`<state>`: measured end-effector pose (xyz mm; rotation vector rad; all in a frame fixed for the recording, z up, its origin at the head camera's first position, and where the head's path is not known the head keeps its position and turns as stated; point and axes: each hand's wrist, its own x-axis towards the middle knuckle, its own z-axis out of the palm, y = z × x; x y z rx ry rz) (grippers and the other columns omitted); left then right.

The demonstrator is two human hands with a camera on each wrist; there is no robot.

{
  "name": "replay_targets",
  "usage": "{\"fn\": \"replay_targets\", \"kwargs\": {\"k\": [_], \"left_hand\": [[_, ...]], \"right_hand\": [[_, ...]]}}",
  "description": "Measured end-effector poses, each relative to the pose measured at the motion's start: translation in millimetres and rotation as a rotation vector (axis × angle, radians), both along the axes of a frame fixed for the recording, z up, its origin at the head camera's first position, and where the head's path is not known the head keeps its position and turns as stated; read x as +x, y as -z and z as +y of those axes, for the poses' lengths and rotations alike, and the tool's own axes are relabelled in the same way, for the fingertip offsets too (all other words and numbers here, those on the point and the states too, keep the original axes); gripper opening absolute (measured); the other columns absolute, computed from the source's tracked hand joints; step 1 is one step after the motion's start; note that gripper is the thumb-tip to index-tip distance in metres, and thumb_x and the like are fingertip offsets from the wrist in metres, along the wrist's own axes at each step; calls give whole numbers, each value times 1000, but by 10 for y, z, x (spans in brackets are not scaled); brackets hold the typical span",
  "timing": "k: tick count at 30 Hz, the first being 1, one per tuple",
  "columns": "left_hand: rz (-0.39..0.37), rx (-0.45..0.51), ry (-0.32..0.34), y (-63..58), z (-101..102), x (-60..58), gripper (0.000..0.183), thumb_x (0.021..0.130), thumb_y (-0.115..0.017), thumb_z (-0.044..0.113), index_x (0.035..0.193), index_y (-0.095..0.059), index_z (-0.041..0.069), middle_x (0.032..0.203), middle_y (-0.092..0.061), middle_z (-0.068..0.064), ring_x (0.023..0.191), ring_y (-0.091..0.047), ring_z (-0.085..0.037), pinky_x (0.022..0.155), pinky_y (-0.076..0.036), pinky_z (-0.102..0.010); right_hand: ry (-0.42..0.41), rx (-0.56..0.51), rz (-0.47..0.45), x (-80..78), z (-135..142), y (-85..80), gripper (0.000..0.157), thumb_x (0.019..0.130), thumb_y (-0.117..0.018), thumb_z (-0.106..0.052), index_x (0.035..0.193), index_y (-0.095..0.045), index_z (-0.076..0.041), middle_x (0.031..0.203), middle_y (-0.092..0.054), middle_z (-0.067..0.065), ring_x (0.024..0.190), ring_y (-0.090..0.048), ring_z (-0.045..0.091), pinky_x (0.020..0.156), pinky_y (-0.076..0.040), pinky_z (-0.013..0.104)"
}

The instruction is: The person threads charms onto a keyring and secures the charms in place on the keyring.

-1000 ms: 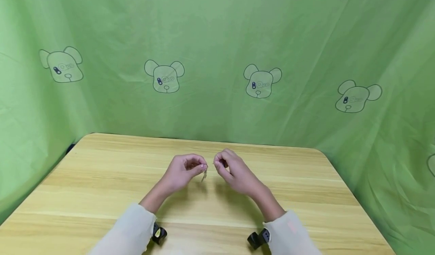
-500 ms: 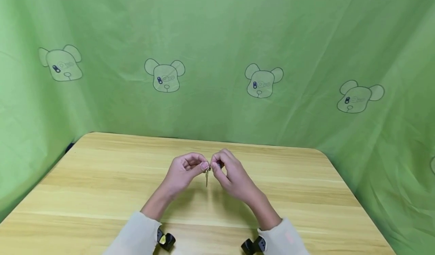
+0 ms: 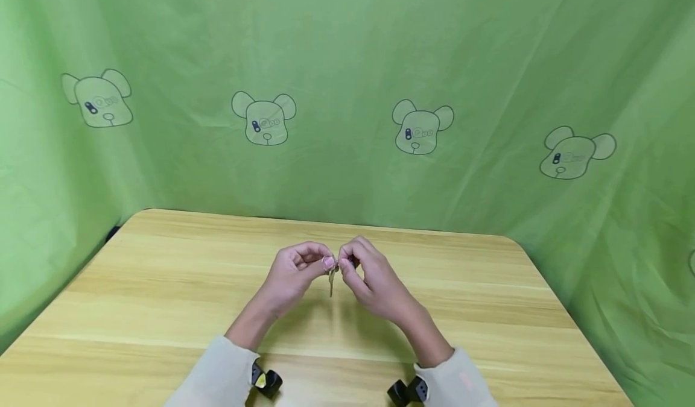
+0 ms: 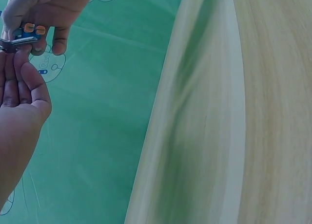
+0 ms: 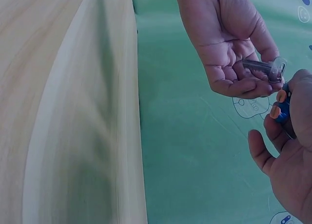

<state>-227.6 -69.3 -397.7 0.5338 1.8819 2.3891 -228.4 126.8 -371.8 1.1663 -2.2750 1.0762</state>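
Note:
In the head view my left hand [image 3: 293, 271] pinches a metal key ring [image 3: 328, 263] between thumb and fingertips, above the table. A key [image 3: 331, 284] hangs straight down from it. Facing it, my right hand [image 3: 377, 280] has thumb and forefinger right at the ring. The right wrist view shows the ring and dark metal keys [image 5: 257, 66] lying along the left fingers. In that view the right hand [image 5: 292, 170] holds a small blue thing with orange round ends [image 5: 279, 112]; its kind I cannot tell. Curled fingers hide part of it.
A light wooden table [image 3: 163, 298] lies under both hands. Behind and beside it hangs a green curtain [image 3: 336, 45] printed with bear heads. Black wrist cameras [image 3: 268, 383] stick out from the pale sleeves [image 3: 212, 377].
The gap between the hands has closed; the right fingertips have come up to the key ring. The ring now shows over the left thumb, and the key hangs straighter.

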Motion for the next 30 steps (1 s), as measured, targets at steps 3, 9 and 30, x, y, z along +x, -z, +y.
{"fn": "replay_targets", "kwargs": {"k": [3, 9, 30], "left_hand": [[1, 8, 6, 4, 4, -5, 11, 94, -71, 3, 103, -68, -1, 100, -72, -10, 93, -69, -19, 91, -58, -30], [6, 14, 9, -1, 0, -6, 12, 94, -70, 3, 104, -67, -2, 101, -72, -11, 94, -69, -19, 92, -58, -31], [-3, 37, 27, -11, -11, 6, 15, 93, -71, 4, 106, -67, -3, 99, -72, -8, 91, -69, -17, 91, -58, -30]], "right_hand": [[-4, 4, 1, 4, 1, -4, 10, 101, -54, -2, 96, -54, -10, 90, -49, -3, 83, -49, 10, 67, -48, 25], [-4, 20, -6, 9, 2, -14, 10, 102, -54, -3, 96, -54, -11, 90, -49, -3, 82, -48, 10, 66, -48, 28], [-11, 29, 36, 8, 2, -17, 9, 101, -55, -2, 98, -55, -10, 90, -49, -4, 83, -48, 10, 69, -46, 25]]}}
